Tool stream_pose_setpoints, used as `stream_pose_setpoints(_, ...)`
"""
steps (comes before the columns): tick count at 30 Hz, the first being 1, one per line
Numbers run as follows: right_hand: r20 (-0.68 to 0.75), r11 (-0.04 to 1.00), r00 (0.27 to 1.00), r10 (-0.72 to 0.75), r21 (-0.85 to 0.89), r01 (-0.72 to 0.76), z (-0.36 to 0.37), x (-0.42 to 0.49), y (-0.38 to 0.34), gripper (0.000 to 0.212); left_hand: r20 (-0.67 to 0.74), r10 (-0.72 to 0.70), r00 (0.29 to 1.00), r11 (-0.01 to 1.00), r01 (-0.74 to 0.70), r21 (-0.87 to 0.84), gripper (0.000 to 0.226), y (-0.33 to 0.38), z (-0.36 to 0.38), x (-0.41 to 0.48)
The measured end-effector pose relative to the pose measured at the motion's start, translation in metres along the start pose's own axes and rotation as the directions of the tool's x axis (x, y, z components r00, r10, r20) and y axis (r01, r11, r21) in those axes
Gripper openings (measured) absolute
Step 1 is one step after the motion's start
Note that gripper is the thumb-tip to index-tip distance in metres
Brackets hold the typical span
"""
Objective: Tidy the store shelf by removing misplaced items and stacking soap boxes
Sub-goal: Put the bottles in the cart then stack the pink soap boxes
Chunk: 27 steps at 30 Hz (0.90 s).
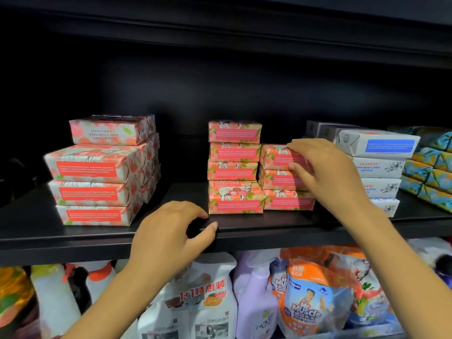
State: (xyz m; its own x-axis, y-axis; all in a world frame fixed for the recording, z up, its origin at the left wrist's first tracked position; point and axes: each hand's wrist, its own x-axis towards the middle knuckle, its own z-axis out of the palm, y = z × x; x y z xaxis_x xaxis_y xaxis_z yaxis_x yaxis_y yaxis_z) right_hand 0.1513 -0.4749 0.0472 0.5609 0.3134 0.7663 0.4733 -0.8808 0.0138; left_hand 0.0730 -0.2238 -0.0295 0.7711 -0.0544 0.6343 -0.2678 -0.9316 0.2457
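Note:
Pink pomegranate soap boxes stand in three stacks on the black shelf (73, 236): a large stack at left (100, 172), a middle stack (234, 167), and a shorter stack (281, 182) right beside it. My right hand (325, 172) grips the top pink soap box (276, 156) of the shorter stack, fingers over its top and thumb on its front. My left hand (171, 231) hovers at the shelf's front edge, fingers curled apart, holding nothing.
White and blue soap boxes (376, 165) are stacked to the right, with teal and orange packs (430, 172) beyond them. Below the shelf stand spray bottles (212, 302) and cleaner refill pouches (310, 304). The shelf's back is dark.

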Motion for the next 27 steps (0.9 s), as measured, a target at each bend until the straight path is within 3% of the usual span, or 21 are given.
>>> stream_pose_setpoints(3, -0.154, 0.981, 0.982, -0.108, 0.142, 0.13, 0.004, -0.012, -0.02, 0.027, 0.005, -0.003, 1.0, 1.0, 0.003, 0.003, 0.048, 0.001, -0.001, 0.0)
stream_pose_setpoints(6, -0.001, 0.944, 0.971, -0.241, 0.23, 0.235, 0.017, -0.023, -0.045, 0.029, 0.016, 0.001, 1.0, 1.0, -0.001, 0.001, 0.049, 0.001, -0.001, 0.0)
stream_pose_setpoints(10, 0.256, 0.955, 0.934, -0.249, 0.224, 0.193, 0.036, -0.032, -0.061, 0.04, 0.032, 0.03, 0.999, 0.999, -0.031, 0.015, 0.048, -0.001, -0.002, -0.001)
stream_pose_setpoints(18, 0.204, 0.942, 0.954, -0.219, 0.298, 0.153, 0.027, -0.03, -0.068, 0.05, 0.017, -0.012, 1.0, 0.999, 0.012, -0.042, 0.053, -0.004, -0.004, -0.003)
stream_pose_setpoints(22, 0.356, 0.972, 0.912, -0.205, 0.184, 0.147, 0.025, -0.023, -0.066, 0.067, 0.01, -0.009, 1.0, 0.999, 0.01, -0.05, 0.051, -0.004, -0.003, -0.003)
stream_pose_setpoints(27, 0.431, 0.973, 0.873, -0.227, 0.069, 0.219, 0.023, -0.018, -0.071, 0.067, 0.008, -0.022, 1.0, 0.998, 0.022, -0.053, 0.053, -0.002, -0.004, -0.003)
